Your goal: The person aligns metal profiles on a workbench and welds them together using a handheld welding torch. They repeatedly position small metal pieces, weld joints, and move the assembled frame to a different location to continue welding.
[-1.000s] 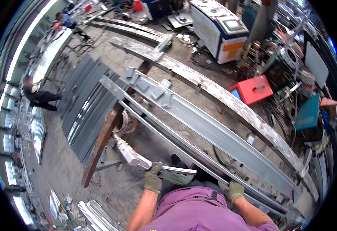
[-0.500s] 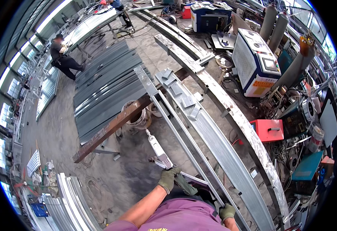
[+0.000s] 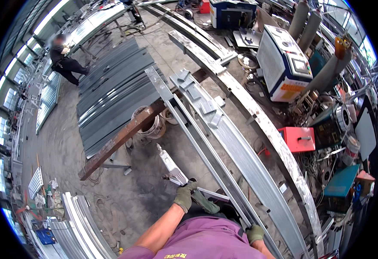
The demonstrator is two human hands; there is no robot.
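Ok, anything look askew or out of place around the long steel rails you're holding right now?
One thing: a short metal bracket piece under the left hand juts off at an angle from the long steel channel instead of lying along it. The small plates on the channel sit at mixed angles. The right hand grips the rail edge.

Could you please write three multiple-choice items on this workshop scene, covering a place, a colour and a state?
1. Where does the red box sit?
A. Right of the long steel beams
B. On the stacked sheets
C. In the left hand

2. What colour are the person's gloves?
A. Orange
B. Olive green
C. White

3. What is the left hand doing?
A. Hanging free
B. Gripping a flat metal piece
C. Resting on the floor

Answers: 1 A, it lies among the clutter right of the beams; 2 B, both gloves look olive green; 3 B, the fingers close round the piece's end.
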